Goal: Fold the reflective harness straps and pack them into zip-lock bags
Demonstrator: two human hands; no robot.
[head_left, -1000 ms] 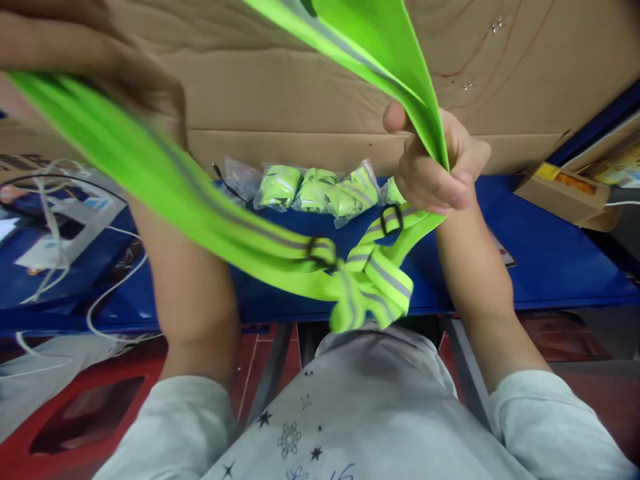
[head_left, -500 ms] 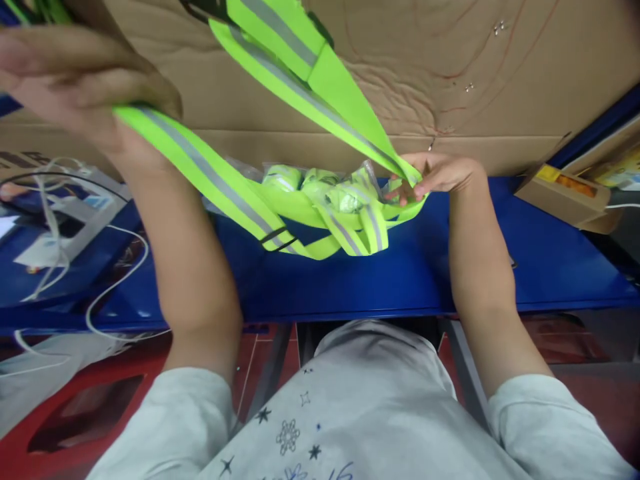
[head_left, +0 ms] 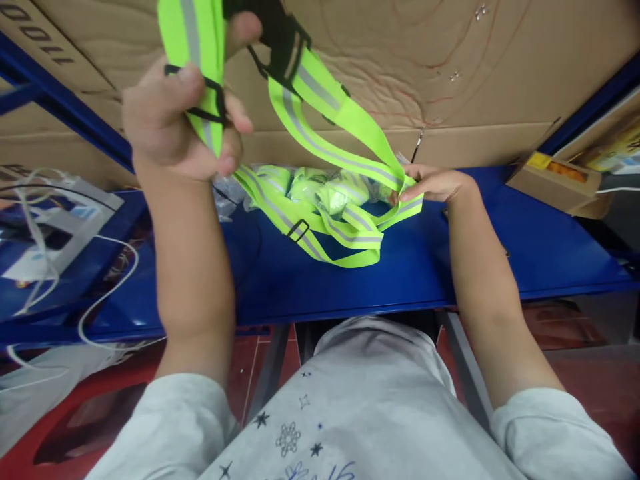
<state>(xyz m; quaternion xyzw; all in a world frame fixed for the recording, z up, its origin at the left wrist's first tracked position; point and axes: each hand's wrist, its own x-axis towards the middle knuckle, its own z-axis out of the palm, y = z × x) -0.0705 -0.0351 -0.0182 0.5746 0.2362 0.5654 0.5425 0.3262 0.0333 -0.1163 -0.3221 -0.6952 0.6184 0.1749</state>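
Observation:
Neon yellow-green reflective straps (head_left: 350,150) with a grey stripe stretch between my two hands. My left hand (head_left: 175,127) is raised at the upper left, its fingers closed around a strap beside a black slider. A large black buckle (head_left: 280,43) hangs just right of those fingers. Lower down, my right hand (head_left: 435,183) pinches the straps near the back of the blue table. Loops of strap with another black slider (head_left: 299,231) droop between the hands over the tabletop. Behind them lie several clear bags (head_left: 307,187) packed with similar neon straps.
The blue table (head_left: 340,287) backs onto a cardboard sheet (head_left: 500,80). White cables and a power strip (head_left: 85,207) lie at the left. An open cardboard box (head_left: 555,187) stands at the right. A red plastic stool (head_left: 85,427) is below left.
My left hand has come right from the far left edge, bringing its strap end nearer the buckle. My right hand keeps its pinch, and the drooping loops have shifted slightly.

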